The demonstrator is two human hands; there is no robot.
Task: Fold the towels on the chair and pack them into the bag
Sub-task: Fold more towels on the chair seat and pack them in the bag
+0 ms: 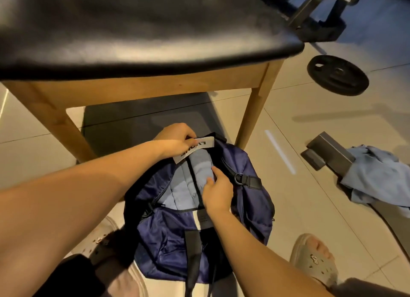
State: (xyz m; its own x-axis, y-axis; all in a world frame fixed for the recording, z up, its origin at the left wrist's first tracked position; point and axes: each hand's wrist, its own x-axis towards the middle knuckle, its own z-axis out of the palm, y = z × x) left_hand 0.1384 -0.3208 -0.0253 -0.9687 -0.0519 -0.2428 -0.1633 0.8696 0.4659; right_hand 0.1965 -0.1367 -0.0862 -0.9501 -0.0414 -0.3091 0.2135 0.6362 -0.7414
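Note:
A navy bag [239, 208] sits on the floor in front of the chair [137, 30], its top open. Folded light-blue towels [184, 190] lie inside the opening. My left hand [177, 139] grips the bag's grey lettered handle strap [195, 148] at the far edge of the opening. My right hand [217, 190] rests on the rolled towel [202, 166] in the bag, fingers pressing into it. The chair's black seat holds no towel in the part that shows.
A crumpled light-blue cloth [377, 174] lies over a grey metal bench foot [328, 152] at the right. A black weight plate [337, 75] lies on the tiles beyond the chair leg. My sandalled feet [315, 259] flank the bag.

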